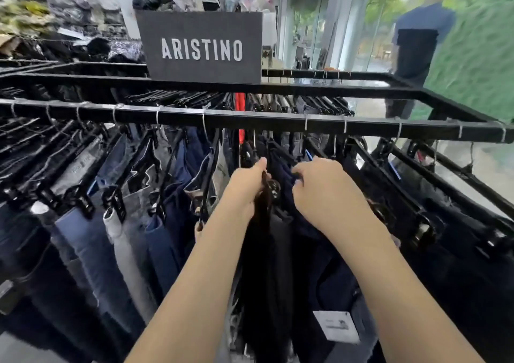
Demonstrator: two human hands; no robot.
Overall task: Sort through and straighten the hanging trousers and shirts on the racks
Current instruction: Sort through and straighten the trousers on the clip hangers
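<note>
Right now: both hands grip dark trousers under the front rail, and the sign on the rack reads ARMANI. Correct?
One error: the sign reads ARISTINO, not ARMANI; the head view shows the white lettering clearly. The rest stands: the left hand and right hand both grip dark trousers under the front rail.

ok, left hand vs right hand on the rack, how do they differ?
Left hand grips the black trousers, thumb pointing up; right hand hooks its fingers over the navy trousers, back of hand up. Both hold trousers hanging under the front rail.
</note>
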